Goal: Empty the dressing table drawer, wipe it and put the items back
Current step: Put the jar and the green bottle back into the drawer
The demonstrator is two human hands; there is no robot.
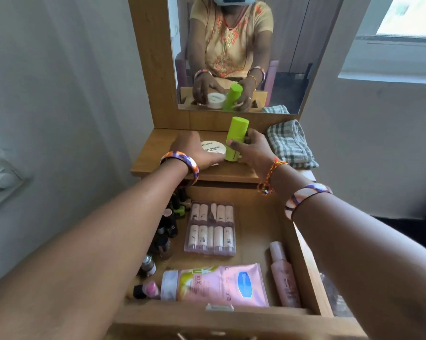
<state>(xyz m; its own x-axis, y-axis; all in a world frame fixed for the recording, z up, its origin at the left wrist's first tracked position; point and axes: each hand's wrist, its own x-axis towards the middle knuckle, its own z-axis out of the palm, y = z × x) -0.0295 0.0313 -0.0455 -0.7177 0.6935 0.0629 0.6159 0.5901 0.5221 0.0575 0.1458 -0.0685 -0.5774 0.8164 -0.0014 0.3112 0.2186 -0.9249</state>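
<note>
The wooden drawer (302, 263) stands pulled out below the dressing table top (155, 153). On the top, my left hand (194, 150) holds a round white jar (213, 148). My right hand (252, 149) grips an upright green bottle (235, 138) beside the jar. Inside the drawer lie a clear pack of small pink tubes (210, 229), a large pink tube (216, 285), a slim pink bottle (284, 276) and several small dark bottles (167, 231) along the left side, partly hidden by my left forearm.
A folded checked cloth (290, 143) lies on the table top at the right. The mirror (243, 52) behind reflects a seated person and both hands. A wall switch (3, 180) is at the left, a window (410, 18) at the upper right.
</note>
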